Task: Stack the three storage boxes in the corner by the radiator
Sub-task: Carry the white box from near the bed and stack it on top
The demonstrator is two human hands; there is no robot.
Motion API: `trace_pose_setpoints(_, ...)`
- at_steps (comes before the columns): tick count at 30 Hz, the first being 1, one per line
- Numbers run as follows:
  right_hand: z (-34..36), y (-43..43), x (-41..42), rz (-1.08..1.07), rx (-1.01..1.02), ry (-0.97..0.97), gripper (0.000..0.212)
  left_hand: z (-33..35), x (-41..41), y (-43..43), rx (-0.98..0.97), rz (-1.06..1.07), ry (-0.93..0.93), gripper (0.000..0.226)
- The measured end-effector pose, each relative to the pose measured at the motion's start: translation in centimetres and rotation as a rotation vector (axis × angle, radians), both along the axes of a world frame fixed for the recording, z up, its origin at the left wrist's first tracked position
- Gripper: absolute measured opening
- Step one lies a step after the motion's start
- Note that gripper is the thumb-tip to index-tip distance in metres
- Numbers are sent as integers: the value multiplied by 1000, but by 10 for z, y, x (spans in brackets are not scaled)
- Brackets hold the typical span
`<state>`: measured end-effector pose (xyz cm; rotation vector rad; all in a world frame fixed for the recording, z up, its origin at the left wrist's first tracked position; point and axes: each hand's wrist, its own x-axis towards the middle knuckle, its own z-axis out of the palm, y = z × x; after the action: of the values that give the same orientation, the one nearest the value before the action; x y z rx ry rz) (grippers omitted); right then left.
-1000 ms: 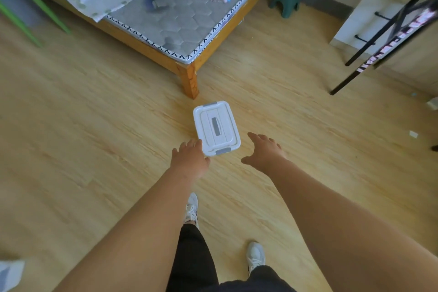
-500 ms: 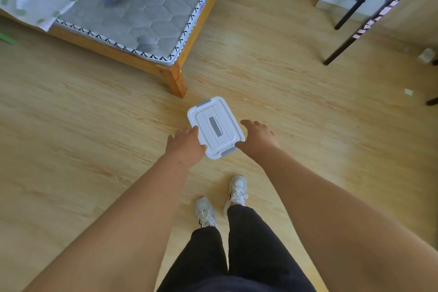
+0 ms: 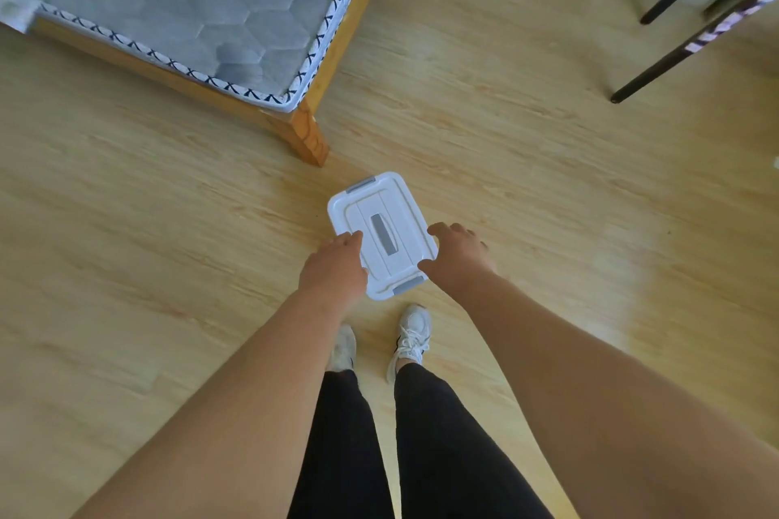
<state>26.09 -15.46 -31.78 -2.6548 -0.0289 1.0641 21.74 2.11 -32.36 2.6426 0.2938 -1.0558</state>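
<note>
The white storage box [image 3: 394, 204] sat on the wooden floor [image 3: 527, 181], just in front of the bed's corner leg [image 3: 310, 139] and directly ahead of the person's shoes [image 3: 411, 333]. Its long axis ran away from the person, with the far end swung slightly to the left. One grey latch [image 3: 408, 284] faced the feet, the other [image 3: 361, 185] faced the bed, and the grey lid handle [image 3: 383, 234] lay along the same line.

The box lay between the two hands, so each long side faced a palm. The left hand [image 3: 333, 265] was on the left long edge, with bent fingers overlapping the rim of the lid. The right hand [image 3: 459, 255] was at the right long edge, arched, with the thumb near the closer corner and the fingers spread farther along. Both were equally near. Whether either hand had closed into a firm hold could not be told.

The lift probably depended on an even squeeze across the short axis. No radiator or other boxes were in view.
</note>
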Motion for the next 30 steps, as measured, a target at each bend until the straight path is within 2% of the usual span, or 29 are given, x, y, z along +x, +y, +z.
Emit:
trace_pose_setpoints(9, -97, 16, 27, -109, -17, 71, 59, -82, 63, 10, 9, -210, -3, 53)
trace_pose_setpoints(17, -222, 42, 32, -287, -19, 139, 54, -196, 94, 28, -17, -455, 57, 46)
trace_pose_setpoints(23, -302, 58, 35, -306, -34, 171, 47, -276, 107, 30, -41, -557, -18, 35)
trace_pose_setpoints(30, -374, 70, 36, -341, -43, 156, 37, -353, 130, 26, -39, -615, -32, 38)
